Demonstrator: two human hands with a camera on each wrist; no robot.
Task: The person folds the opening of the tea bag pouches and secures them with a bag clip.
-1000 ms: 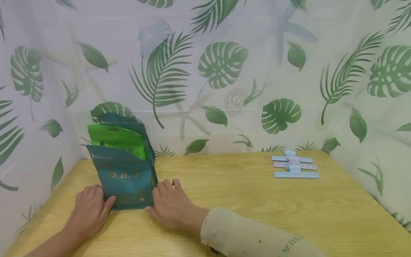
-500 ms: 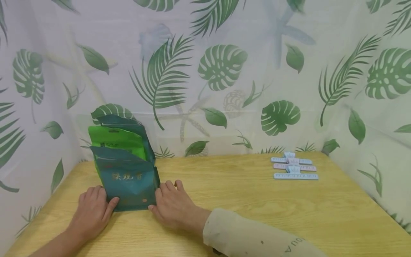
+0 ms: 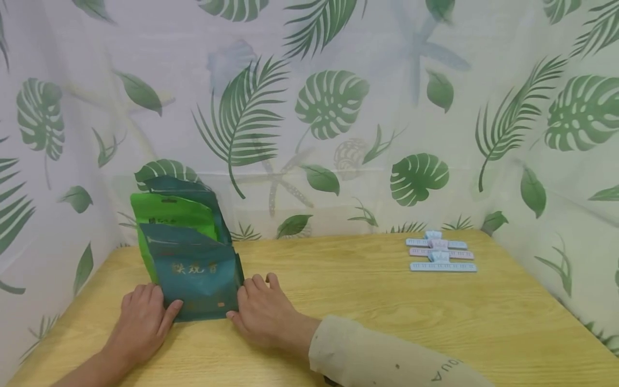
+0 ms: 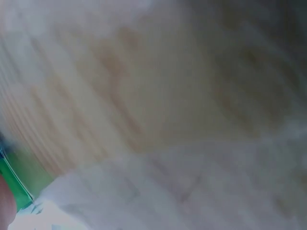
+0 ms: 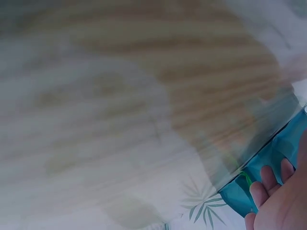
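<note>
In the head view a teal tea pouch (image 3: 198, 287) with gold characters stands upright on the table at the left. Behind it rises a bright green pouch (image 3: 174, 209), and at the back another teal pouch (image 3: 181, 184) shows its top. My left hand (image 3: 137, 325) grips the front pouch's lower left side, thumb across its face, the other fingers partly hidden. At the lower right side my right hand (image 3: 268, 312) holds it, thumb by the bottom corner. The right wrist view shows fingertips (image 5: 259, 191) against teal film; in the left wrist view only a green edge (image 4: 17, 184) appears.
Three ruler-shaped clips, a far blue clip (image 3: 416, 242), a pink clip (image 3: 418, 251) and a near blue clip (image 3: 442, 267), lie in a stack of rows at the back right of the wooden table (image 3: 338, 290). A leaf-patterned curtain (image 3: 309, 123) closes off the back and sides.
Both hands have shifted slightly right with the front teal pouch. More of the green pouch's left edge shows behind it. The clips have stayed put on the table.
</note>
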